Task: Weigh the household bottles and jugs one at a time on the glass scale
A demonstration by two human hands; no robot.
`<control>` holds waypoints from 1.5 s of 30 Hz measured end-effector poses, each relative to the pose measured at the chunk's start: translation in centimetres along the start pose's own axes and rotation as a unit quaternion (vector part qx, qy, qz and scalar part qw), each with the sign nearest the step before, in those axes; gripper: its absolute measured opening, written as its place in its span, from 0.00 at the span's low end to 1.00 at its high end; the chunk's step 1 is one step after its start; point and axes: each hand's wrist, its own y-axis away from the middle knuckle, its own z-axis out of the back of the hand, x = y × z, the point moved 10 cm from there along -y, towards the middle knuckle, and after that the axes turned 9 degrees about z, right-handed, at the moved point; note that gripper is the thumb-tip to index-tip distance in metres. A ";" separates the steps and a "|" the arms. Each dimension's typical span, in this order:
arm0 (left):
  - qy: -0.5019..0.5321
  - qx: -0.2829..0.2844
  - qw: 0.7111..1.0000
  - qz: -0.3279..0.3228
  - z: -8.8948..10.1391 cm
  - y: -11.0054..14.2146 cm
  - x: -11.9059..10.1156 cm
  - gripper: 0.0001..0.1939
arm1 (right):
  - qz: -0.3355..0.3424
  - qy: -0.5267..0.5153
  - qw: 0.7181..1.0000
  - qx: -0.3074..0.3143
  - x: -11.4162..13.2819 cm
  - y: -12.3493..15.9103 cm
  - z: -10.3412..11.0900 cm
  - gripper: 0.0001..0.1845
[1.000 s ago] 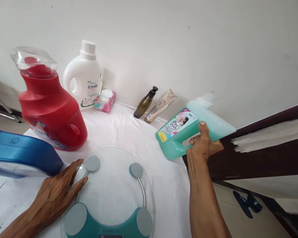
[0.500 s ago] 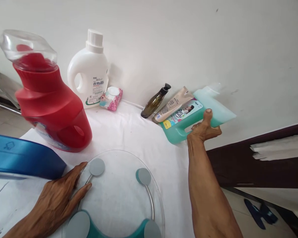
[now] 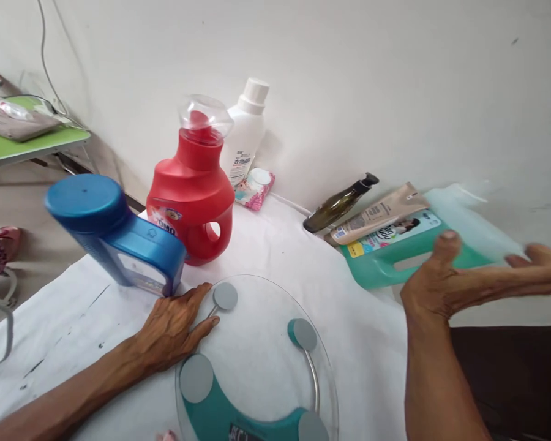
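A teal detergent jug (image 3: 395, 254) lies on its side against the wall at the right of the white table (image 3: 275, 245). My right hand (image 3: 468, 278) hovers just in front of its handle, fingers spread, holding nothing. A round glass scale (image 3: 257, 361) with a teal base sits near the table's front. My left hand (image 3: 174, 324) rests flat on the cloth, fingertips touching the scale's left rim.
A blue jug (image 3: 119, 236) and a red detergent jug (image 3: 190, 196) stand left of the scale. Behind them are a white bottle (image 3: 245, 138) and a pink wipes pack (image 3: 254, 187). A dark pump bottle (image 3: 340, 202) and a beige tube (image 3: 379, 214) lean on the wall. A green table (image 3: 32, 144) stands far left.
My right hand set the teal jug down against the wall, let go and opened. The view swung so things shifted right. My left hand stayed at the scale's rim.
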 end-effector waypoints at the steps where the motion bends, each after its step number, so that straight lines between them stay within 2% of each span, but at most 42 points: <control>1: -0.003 0.020 1.000 0.011 -0.1 -0.1 0.0 0.28 | 0.001 -0.078 0.996 0.035 2.8 0.7 -0.4 0.38; 3: -0.006 0.046 0.999 0.028 -0.2 -0.1 0.1 0.28 | -0.020 -0.223 0.956 0.189 9.8 3.7 -3.0 0.26; 6: -0.001 0.070 0.997 0.035 -0.2 -0.1 0.0 0.27 | -0.054 -0.373 0.854 0.359 20.8 10.1 -5.9 0.28; 8: 0.007 0.081 0.996 0.039 0.0 -0.2 -0.1 0.27 | -0.070 -0.448 0.783 0.425 26.5 13.8 -7.3 0.30; 10: 0.009 0.089 0.995 0.044 0.2 -0.2 -0.2 0.27 | -0.106 -0.503 0.718 0.469 30.0 16.8 -8.6 0.29; 12: 0.008 0.101 0.994 0.049 0.3 -0.1 -0.3 0.26 | -0.146 -0.527 0.682 0.486 31.4 18.6 -9.6 0.28; 13: 0.009 0.107 0.993 0.049 0.3 -0.1 -0.4 0.25 | -0.158 -0.527 0.675 0.491 31.6 19.2 -9.9 0.28; 17: 0.016 0.112 0.992 0.047 0.4 -0.2 -0.6 0.25 | -0.194 -0.516 0.679 0.484 31.6 20.7 -10.6 0.36; 22: 0.020 0.122 0.991 0.050 0.4 -0.4 -0.6 0.25 | -0.268 -0.525 0.703 0.397 30.7 21.1 -11.0 0.39; 26: 0.014 0.133 0.990 0.047 0.4 -0.3 -0.7 0.25 | -0.261 -0.509 0.739 0.356 29.8 19.3 -11.0 0.40; 29: 0.009 0.138 0.989 0.044 0.3 -0.3 -0.6 0.26 | -0.268 -0.495 0.773 0.293 28.1 16.3 -9.8 0.39; 33: 0.003 0.131 0.991 0.037 0.3 -0.3 -0.5 0.25 | -0.240 -0.494 0.807 0.217 26.2 11.5 -5.5 0.37; 37: -0.011 0.126 0.991 0.033 0.4 -0.3 -0.6 0.25 | -0.187 -0.479 0.830 0.215 24.7 8.6 0.6 0.43; 41: -0.015 0.118 0.992 0.042 0.6 -0.1 -0.5 0.24 | -0.194 -0.416 0.863 0.210 21.9 8.6 7.1 0.45; 45: -0.015 0.098 0.994 0.043 0.6 -0.3 -0.1 0.24 | -0.244 -0.377 0.871 0.199 19.3 10.4 11.4 0.46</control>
